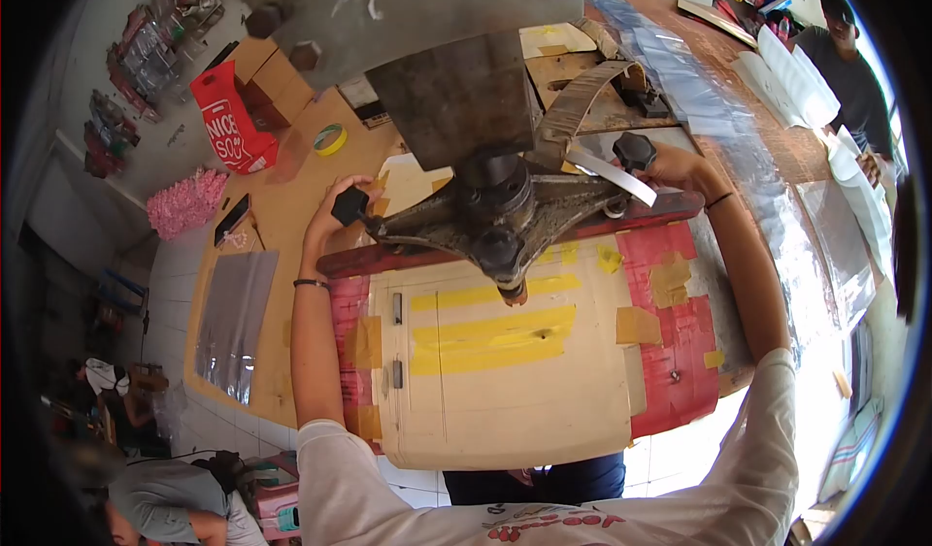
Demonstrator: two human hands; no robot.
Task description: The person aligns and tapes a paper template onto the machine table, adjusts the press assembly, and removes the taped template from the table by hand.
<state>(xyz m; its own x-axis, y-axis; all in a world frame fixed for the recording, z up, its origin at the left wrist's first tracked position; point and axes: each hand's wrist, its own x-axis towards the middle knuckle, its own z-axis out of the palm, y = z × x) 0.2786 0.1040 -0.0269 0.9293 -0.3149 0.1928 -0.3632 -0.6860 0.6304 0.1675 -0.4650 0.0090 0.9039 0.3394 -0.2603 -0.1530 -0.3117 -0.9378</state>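
Note:
A heavy metal press head [495, 201] with spreading arms stands in the middle of the head view, above a dark red bar [417, 255]. Beneath the bar lies a cream board [505, 400] with yellow tape strips [495, 332] and red side pieces [675, 352]. My left hand [335, 201] is at the bar's left end, beside a black knob [350, 206] that covers part of its fingers. At the right end, my right hand [675, 165] is by another black knob [635, 151]. Its fingertips are mostly hidden, so I cannot tell what it grips.
A red bag [228, 124], a cardboard box [272, 85], yellow tape roll [330, 139], phone [232, 214] and clear plastic sheet [233, 318] lie on the left. Plastic sheeting [680, 70] covers the right table. One person [845, 80] stands at right, another [175, 497] is lower left.

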